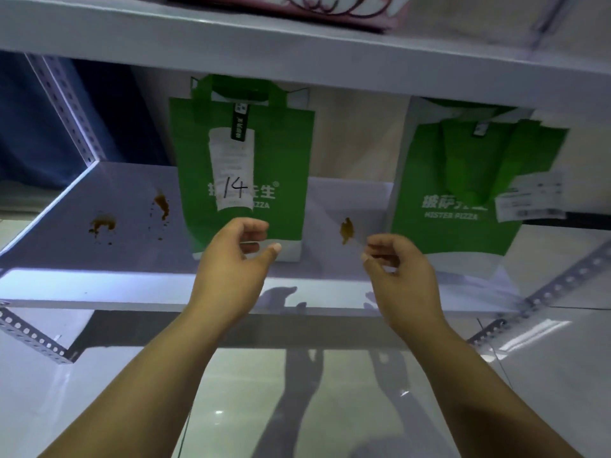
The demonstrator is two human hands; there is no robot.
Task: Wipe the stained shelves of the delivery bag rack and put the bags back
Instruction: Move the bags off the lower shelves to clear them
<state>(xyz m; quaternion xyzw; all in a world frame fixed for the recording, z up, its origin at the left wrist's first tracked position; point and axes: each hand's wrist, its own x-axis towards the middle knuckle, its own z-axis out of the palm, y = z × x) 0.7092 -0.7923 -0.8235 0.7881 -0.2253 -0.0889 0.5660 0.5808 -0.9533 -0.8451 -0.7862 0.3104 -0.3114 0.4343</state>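
Just before the shelf (132,285), the left hand (234,259) and right hand (396,269) hover with fingers loosely curled, gripping nothing. On the shelf lie three brown stains (102,224), two toward its left end and one between the bags. Farther back on it stand the green bag marked 14 (198,200) and, toward its right end, a second green bag (463,180).

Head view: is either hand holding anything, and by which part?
Nothing is held: left hand and right hand are both empty, fingers loosely curled, near the stained white shelf.
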